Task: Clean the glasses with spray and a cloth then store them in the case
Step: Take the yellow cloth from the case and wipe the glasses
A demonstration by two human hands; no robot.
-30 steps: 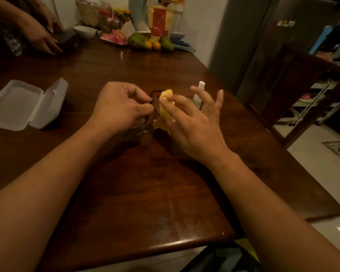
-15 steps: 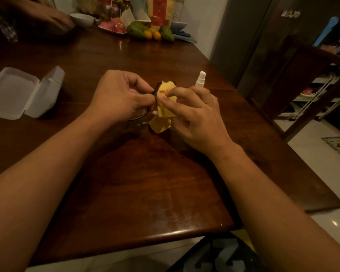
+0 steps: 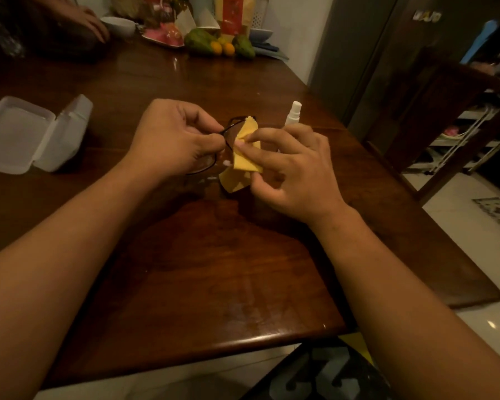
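My left hand (image 3: 173, 140) was curled nearly closed around the glasses (image 3: 228, 131), thumb and forefinger pinching the thin dark frame near the bridge, with the other fingers folded under and one lens partly hidden beneath my palm. My right hand (image 3: 295, 171) held the yellow cloth (image 3: 247, 154) folded over the other lens: my forefinger lay flat across the front of the cloth and my thumb pressed from underneath, so the lens sat squeezed between them. The remaining fingers of that hand were loosely bent, not touching anything I could make out. A loose corner of the cloth hung down toward the wooden table (image 3: 202, 269) and another stuck up past the frame.

The spray bottle (image 3: 292, 114) stood upright on the table just beyond my right knuckles, untouched. The white case (image 3: 35, 134) lay open, well off to my left, its lid flipped back and nothing inside. Another person's hand (image 3: 90, 21) rested at the far end of the table, near a white bowl (image 3: 119, 26) and some fruit (image 3: 217, 44).
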